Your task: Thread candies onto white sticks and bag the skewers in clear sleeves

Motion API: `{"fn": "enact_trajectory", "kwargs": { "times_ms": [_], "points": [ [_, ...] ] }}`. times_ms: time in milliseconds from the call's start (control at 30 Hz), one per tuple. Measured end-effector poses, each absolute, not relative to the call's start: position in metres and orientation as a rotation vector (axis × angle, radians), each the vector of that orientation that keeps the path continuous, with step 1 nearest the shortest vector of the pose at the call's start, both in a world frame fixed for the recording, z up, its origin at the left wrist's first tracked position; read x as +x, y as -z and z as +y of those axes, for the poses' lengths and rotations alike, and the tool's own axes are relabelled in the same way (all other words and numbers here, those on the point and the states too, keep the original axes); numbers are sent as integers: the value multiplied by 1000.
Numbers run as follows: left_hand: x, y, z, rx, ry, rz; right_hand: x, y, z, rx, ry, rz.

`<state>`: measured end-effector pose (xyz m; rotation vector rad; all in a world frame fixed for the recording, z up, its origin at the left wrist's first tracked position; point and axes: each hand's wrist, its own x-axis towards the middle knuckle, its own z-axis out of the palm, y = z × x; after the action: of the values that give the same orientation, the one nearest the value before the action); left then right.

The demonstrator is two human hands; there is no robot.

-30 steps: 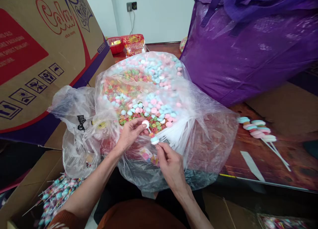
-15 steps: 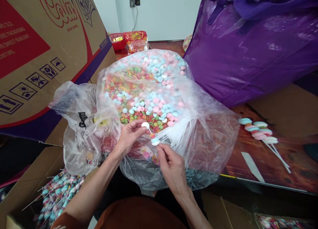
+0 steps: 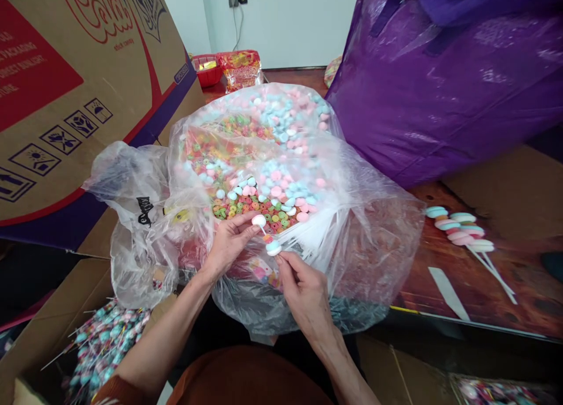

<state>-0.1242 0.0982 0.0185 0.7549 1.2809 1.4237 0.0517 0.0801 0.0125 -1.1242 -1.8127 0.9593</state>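
My left hand (image 3: 231,239) pinches a white round marshmallow (image 3: 258,221) between thumb and fingers, at the upper end of a thin white stick. Lower on that stick are a small orange gummy ring (image 3: 268,239) and a blue-and-white marshmallow (image 3: 273,248). Just below them, my right hand (image 3: 303,288) is closed, thumb against forefinger, at the lower end of the candy stick; its fingertips hide the rest. Both hands are over the near edge of an open clear plastic bag (image 3: 373,241) with pink and blue marshmallows (image 3: 281,188), gummy rings (image 3: 250,204) and white sticks (image 3: 308,235).
Several candy skewers (image 3: 461,229) lie on the wooden table (image 3: 519,276) at right, near a white strip (image 3: 448,292). A purple bag (image 3: 440,88) stands behind. At left are a large carton (image 3: 48,59) and a box of wrapped candy sticks (image 3: 108,346). A red basket (image 3: 209,71) sits at the back.
Both hands keep their pinch on the candy stick and barely move. The orange ring and blue-and-white marshmallow appear slightly higher and more tilted. The view has shifted slightly.
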Motion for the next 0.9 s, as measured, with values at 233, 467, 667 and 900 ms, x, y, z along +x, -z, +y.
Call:
{"fn": "enact_trajectory", "kwargs": {
  "times_ms": [233,467,667,900],
  "points": [
    [-121,-5,98,980,-1435,1413,52,-18,82,-1208,-953,-1852],
    [-112,-2,90,1413,-1407,1670,44,-21,82,-1321,-1040,-1840],
    [-106,-7,79,1454,-1305,1637,33,-17,88,-1349,-1079,-1784],
    [-109,-23,96,1547,-1213,1595,44,-13,97,-1359,-1030,-1725]
  ]
}}
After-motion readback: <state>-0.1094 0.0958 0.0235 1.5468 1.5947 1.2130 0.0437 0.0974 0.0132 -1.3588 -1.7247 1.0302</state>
